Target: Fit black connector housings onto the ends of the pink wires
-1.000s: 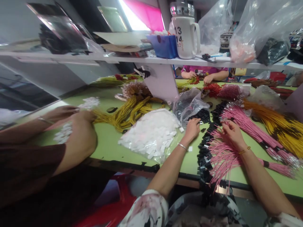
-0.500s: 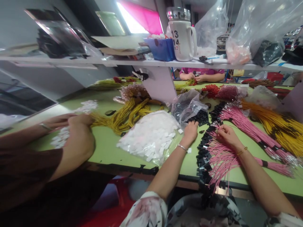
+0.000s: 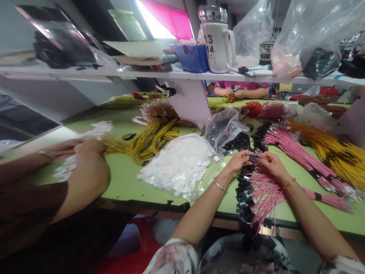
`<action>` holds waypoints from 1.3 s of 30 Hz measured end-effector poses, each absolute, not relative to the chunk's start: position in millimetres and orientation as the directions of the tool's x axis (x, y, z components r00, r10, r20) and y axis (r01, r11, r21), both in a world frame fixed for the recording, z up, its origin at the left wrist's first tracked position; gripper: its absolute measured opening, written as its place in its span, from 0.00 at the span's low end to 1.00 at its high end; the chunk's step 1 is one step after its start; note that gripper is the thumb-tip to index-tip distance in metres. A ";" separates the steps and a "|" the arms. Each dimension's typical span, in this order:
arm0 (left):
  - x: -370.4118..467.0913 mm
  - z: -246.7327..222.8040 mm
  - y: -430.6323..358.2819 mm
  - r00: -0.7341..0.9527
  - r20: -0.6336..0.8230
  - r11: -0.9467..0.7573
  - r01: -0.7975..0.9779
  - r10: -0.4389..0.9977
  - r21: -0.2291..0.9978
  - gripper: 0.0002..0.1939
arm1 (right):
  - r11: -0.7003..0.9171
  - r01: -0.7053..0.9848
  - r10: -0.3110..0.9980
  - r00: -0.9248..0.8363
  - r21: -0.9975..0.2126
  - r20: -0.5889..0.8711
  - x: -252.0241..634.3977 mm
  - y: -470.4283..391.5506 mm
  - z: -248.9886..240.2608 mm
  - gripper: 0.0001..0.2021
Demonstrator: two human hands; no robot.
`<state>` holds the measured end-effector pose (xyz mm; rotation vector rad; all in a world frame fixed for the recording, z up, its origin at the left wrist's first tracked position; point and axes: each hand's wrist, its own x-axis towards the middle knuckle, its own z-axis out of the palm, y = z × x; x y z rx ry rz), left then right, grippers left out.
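Note:
My left hand pinches a small black connector at its fingertips. Right beside it, my right hand has its fingers closed on the end of a pink wire, the fingertips of both hands nearly touching. Loose pink wires fan out below my right hand. A dense row of black connectors runs down to the table's front edge. Beyond my left hand lies a pile of black connectors, partly under a clear plastic bag.
A bag of white pieces lies left of my left arm. A co-worker's hands are at yellow wires further left. Bundled pink wires and orange wires lie right. A shelf with a mug crosses above.
My left hand has moved right and toward me, from the black connector pile to my right hand, with a black connector now in its fingers. My right hand has stayed nearly in place.

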<state>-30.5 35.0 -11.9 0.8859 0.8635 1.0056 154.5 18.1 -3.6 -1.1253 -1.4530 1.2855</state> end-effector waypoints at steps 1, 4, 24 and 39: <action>-29.8 -11.2 33.5 0.313 -0.189 0.293 -0.330 0.931 0.897 0.05 | 0.060 0.094 0.977 -0.210 -0.994 0.039 154.1 18.1 -3.8 0.18; -29.5 -11.4 30.9 0.372 -0.178 0.314 -0.345 0.911 0.885 0.08 | 0.088 0.149 0.979 -0.196 -0.985 0.058 153.9 19.0 -6.5 0.17; -20.8 -10.8 25.2 0.313 -0.161 0.250 -0.271 0.936 0.929 0.05 | 0.329 0.421 0.941 -0.221 -0.845 0.256 154.5 16.4 -7.0 0.07; -24.3 -21.6 32.3 0.276 -0.131 0.132 0.016 0.952 0.991 0.10 | 0.328 0.453 0.937 -0.268 -0.829 0.224 160.1 19.5 -6.2 0.10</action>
